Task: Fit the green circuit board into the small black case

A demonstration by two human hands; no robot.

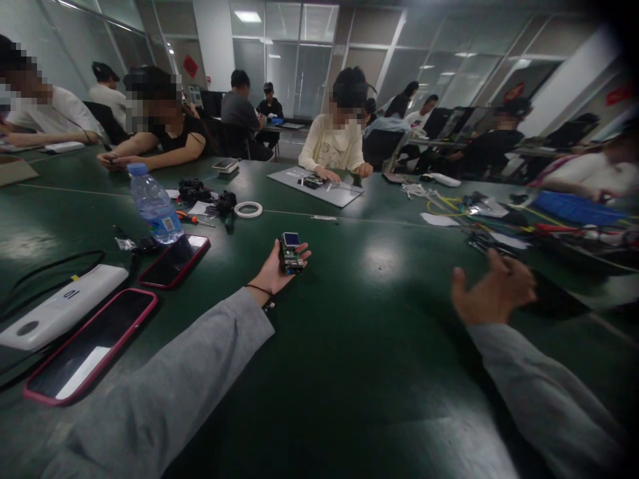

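Green circuit module in left hand — red phone, bottle nearby.

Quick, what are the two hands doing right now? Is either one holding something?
Left hand: closed around a small circuit board with a little screen.
Right hand: open, fingers spread, holding nothing.

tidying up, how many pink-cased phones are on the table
2. One phone lies near left, beside the white power bank; the other phone lies by the water bottle, left of the left hand holding a circuit module. Others may hide in far clutter.
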